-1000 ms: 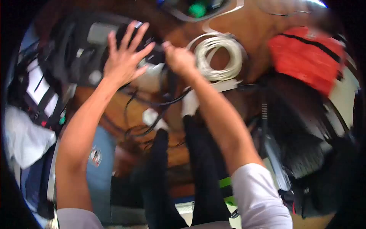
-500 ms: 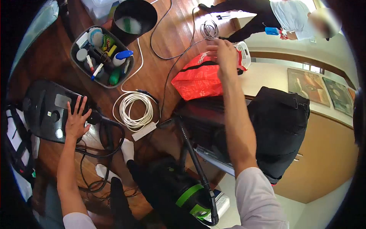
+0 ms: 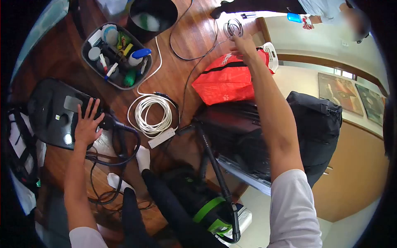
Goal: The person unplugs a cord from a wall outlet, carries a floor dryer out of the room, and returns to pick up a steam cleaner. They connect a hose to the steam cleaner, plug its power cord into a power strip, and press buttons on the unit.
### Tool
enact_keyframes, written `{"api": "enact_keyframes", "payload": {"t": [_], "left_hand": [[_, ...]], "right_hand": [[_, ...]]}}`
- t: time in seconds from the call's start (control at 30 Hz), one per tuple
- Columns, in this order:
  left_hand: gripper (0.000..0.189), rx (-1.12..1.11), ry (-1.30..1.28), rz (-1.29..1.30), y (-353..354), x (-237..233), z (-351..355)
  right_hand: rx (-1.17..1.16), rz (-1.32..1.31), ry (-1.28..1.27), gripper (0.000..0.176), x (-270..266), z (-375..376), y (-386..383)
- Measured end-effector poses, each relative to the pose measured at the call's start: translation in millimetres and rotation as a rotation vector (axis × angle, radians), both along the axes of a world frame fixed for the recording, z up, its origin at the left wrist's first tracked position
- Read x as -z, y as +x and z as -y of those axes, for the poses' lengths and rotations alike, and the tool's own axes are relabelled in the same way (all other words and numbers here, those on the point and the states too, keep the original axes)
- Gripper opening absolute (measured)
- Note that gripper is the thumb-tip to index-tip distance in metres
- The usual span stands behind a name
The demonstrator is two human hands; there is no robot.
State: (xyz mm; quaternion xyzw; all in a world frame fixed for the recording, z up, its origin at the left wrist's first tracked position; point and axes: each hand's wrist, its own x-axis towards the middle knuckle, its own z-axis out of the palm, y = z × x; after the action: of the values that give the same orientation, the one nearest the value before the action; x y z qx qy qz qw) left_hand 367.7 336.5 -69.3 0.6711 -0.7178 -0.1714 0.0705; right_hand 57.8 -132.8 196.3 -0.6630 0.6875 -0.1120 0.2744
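My left hand point(image 3: 87, 124) lies with fingers spread on a glossy black appliance point(image 3: 51, 111), beside its black hose point(image 3: 134, 134). Nothing is held in it. My right hand point(image 3: 243, 46) is stretched out over the far end of a red bag point(image 3: 223, 80), near a coiled dark cable point(image 3: 233, 28) on the wooden floor; its fingers point away from me and look apart, with nothing visible in them. Between my arms sits a coil of white cable point(image 3: 153, 115) with a white power strip point(image 3: 161, 138).
A grey caddy point(image 3: 87, 62) of bottles and brushes stands by a black bin point(image 3: 171, 25). Near my legs is a black and green vacuum point(image 3: 206, 208) with a black tube point(image 3: 213, 161). Black bags point(image 3: 314, 132) lie right. Another person point(image 3: 326, 12) holds a blue-and-white item point(image 3: 295, 17).
The view has shifted, so most things sit slightly right in the picture. My right hand's fingers have moved nearer the coiled dark cable. My left hand stays on the black appliance.
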Motion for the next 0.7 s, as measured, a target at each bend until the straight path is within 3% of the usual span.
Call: {"api": "enact_keyframes", "payload": {"t": [0.17,0.23,0.27,0.4,0.47,0.53,0.57,0.6,0.67,0.7], "left_hand": [[0.059,0.001,-0.008,0.022,-0.1,5.8,-1.2],[0.059,-0.002,-0.022,0.033,0.3,4.7,1.3],[0.058,-0.008,-0.021,0.036,-0.5,2.8,2.4],[0.059,-0.011,-0.048,0.029,-1.2,4.1,-0.2],[0.06,-0.018,-0.021,0.0,-3.2,7.5,2.5],[0.064,-0.002,0.048,0.004,-3.9,-3.3,10.0],[0.063,0.008,-0.083,-0.239,-2.9,-23.6,20.6],[0.064,0.028,-0.227,-0.37,0.4,-8.6,16.5],[0.066,0.028,-0.185,-0.408,11.3,2.6,-2.6],[0.065,0.041,-0.188,-0.265,13.3,1.8,-6.8]], "right_hand": [[0.007,-0.098,-0.001,0.081,4.9,27.6,-2.8],[0.115,-0.177,-0.02,0.085,1.0,32.0,4.8],[0.16,-0.197,0.042,0.074,10.5,53.8,-5.9],[0.119,-0.236,0.059,0.074,6.7,54.4,-2.9],[0.079,-0.294,0.046,0.092,-0.7,42.7,3.9],[-0.098,-0.439,0.02,0.087,-1.0,56.1,-22.6],[-0.239,-0.503,0.021,0.085,3.9,63.8,-39.5],[-0.313,-0.503,0.009,0.083,-21.9,66.0,-64.9],[-0.383,-0.437,-0.028,0.078,-5.7,82.2,-92.9],[-0.359,-0.422,-0.06,0.076,-0.5,85.3,-101.4]]}}
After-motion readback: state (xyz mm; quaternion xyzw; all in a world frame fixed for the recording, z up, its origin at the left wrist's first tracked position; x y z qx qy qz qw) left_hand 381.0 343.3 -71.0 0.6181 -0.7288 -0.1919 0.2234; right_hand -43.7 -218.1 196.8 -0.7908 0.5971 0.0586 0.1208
